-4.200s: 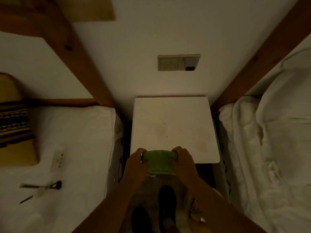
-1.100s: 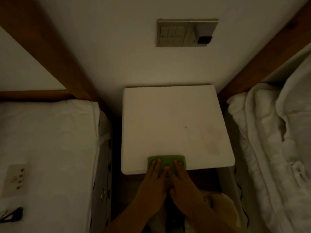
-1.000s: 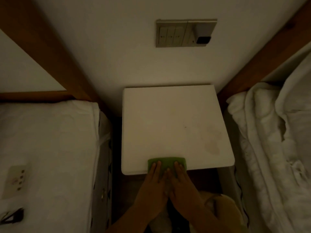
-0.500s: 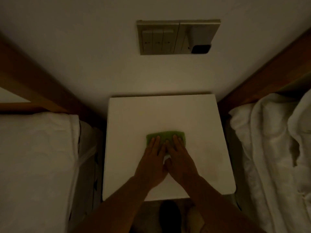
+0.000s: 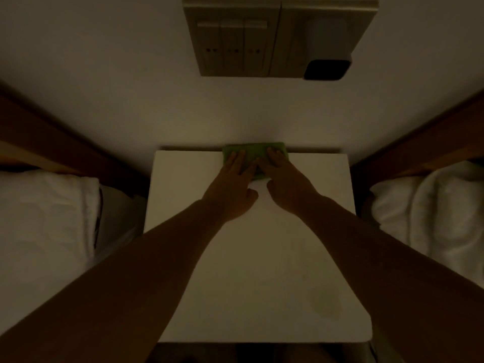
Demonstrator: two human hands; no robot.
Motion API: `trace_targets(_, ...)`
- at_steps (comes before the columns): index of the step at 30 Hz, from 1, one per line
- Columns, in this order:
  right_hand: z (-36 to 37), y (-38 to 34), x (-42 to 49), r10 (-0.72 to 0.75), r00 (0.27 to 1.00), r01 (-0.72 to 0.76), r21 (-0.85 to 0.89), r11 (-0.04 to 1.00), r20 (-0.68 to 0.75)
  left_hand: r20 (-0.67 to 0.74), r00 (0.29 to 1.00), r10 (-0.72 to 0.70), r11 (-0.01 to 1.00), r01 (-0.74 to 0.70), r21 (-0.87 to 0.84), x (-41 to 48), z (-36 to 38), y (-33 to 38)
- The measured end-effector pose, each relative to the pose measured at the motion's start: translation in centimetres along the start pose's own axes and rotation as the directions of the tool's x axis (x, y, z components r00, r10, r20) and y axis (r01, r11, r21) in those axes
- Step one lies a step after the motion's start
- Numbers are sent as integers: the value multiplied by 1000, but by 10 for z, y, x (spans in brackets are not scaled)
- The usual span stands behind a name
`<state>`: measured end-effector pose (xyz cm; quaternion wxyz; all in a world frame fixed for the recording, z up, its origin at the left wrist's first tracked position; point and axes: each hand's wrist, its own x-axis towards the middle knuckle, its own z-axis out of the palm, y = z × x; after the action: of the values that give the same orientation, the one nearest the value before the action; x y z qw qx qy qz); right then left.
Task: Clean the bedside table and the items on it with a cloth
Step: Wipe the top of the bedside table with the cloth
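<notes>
You are pressing your left hand (image 5: 230,189) and right hand (image 5: 285,184) flat on the green cloth (image 5: 255,151), fingers straight and gripping nothing, likely to spread pressure evenly. The cloth is lying at the far edge of the bedside table (image 5: 262,258).

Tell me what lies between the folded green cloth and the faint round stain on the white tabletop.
Head view: only the right hand pressing the green cloth, then bare white tabletop.
</notes>
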<state>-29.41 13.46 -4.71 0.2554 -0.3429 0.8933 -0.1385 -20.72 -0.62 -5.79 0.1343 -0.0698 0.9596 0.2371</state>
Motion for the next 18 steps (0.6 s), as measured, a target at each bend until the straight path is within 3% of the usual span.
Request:
trace_targets(6,17,7,-41,-11,999,10,-11,1000,-40,35,999,32,998,-33,45,-25,16,12)
trace_targets(18,106,-2,-236,29,999,-28,75,997,-17,135,982,132,988,-140,57,-192,94,68)
